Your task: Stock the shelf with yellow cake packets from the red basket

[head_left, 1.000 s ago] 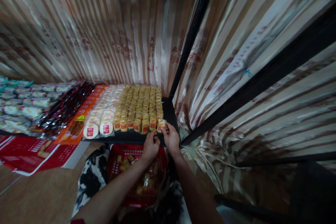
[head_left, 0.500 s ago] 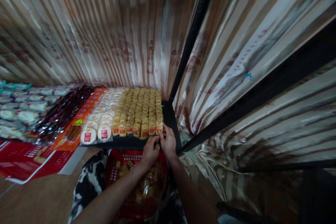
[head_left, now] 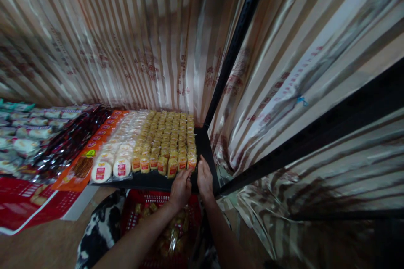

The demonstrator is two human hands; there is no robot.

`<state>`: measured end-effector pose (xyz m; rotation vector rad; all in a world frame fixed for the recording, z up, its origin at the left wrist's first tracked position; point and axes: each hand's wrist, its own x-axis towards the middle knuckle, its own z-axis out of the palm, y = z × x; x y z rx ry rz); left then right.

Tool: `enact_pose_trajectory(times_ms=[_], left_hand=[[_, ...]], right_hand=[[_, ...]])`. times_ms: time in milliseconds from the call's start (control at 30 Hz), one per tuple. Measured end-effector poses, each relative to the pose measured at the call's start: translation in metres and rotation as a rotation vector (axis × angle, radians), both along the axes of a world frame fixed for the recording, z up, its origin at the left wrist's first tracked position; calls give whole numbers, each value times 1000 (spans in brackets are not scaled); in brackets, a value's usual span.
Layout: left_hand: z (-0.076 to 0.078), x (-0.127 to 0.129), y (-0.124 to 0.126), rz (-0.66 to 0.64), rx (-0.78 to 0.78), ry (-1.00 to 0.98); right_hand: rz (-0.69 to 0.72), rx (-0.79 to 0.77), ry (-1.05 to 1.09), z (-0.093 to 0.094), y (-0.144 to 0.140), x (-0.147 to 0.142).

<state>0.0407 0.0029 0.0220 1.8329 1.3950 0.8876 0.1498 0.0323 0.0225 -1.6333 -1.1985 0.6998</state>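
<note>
Small golden wrapped snacks [head_left: 166, 143] with red labels stand in several close rows on the black shelf [head_left: 148, 181]. My left hand [head_left: 181, 188] is closed at the front of the rightmost row, its fingertips by the lower edge of the front snack [head_left: 192, 161]. Whether those fingers grip anything is hidden. My right hand [head_left: 205, 178] lies along the right side of that row, fingers stretched out and held together, with a narrow gap to the snacks. Below my forearms, a red basket [head_left: 126, 214] holds more loose golden snacks [head_left: 172, 235].
Left of the rows lie round white packs [head_left: 121, 168], an orange pack [head_left: 74, 172], dark shiny packs [head_left: 71, 138] and white wrapped packs [head_left: 33, 131]. Black posts [head_left: 235, 46] and striped sheeting [head_left: 151, 42] border the shelf. Another red basket [head_left: 19, 201] sits lower left.
My right hand has moved off the front snack to the row's right side, and its fingers have straightened. My left hand has stayed near the row's front end. The view has shifted slightly.
</note>
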Motion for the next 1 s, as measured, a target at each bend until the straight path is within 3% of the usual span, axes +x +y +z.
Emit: enact_pose_trajectory(times_ms=[233, 367, 467, 567, 833, 1000], left_hand=[[-7, 1, 4, 33, 12, -24], [-13, 2, 6, 48, 40, -34], [-18, 4, 6, 64, 76, -35], [-22, 5, 5, 72, 120, -16], [-20, 5, 3, 82, 186, 2], [-19, 5, 3, 81, 174, 12]], right_hand=[[74, -54, 497, 10, 16, -17], [84, -54, 642, 12, 20, -21], [10, -37, 732, 6, 27, -18], [-34, -21, 776, 1, 40, -15], [61, -74, 857, -1, 60, -10], [-62, -32, 821, -11, 76, -2]])
